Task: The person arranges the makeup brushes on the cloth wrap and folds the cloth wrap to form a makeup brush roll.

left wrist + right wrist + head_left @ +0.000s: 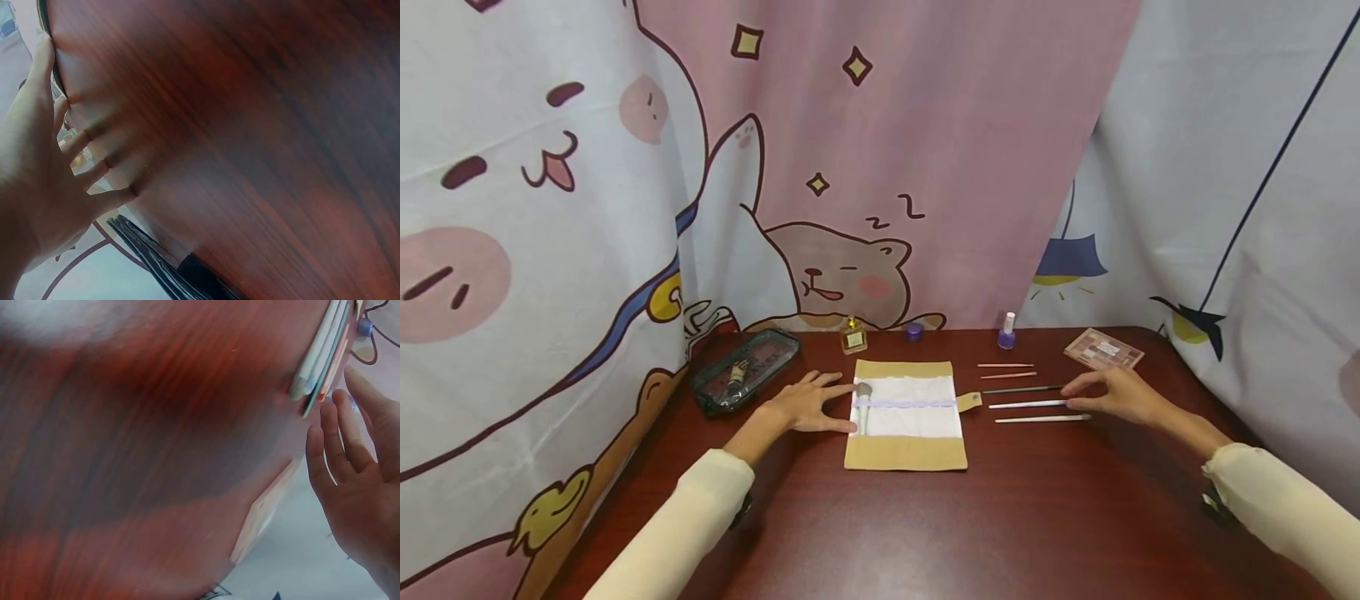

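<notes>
In the head view a tan brush roll (906, 454) lies unfolded, white lining up. A makeup brush (863, 408) with a grey head sits along its left side, under the lilac elastic strip. My left hand (811, 404) spreads its fingers at the roll's left edge, thumb and index reaching it; the left wrist view shows the fingers (115, 199) apart. My right hand (1116, 396) is by the right ends of a dark green stick (1022, 390), a white stick (1026, 405) and a pale brush (1041, 419). Its fingers (331, 440) look extended; contact is unclear.
Two pink sticks (1006, 365) lie farther back. A clear black-trimmed pouch (748, 371) is at the left. Behind stand a perfume bottle (853, 337), a purple lid (913, 332) and purple nail polish (1006, 337). An eyeshadow palette (1101, 348) lies beyond my right hand.
</notes>
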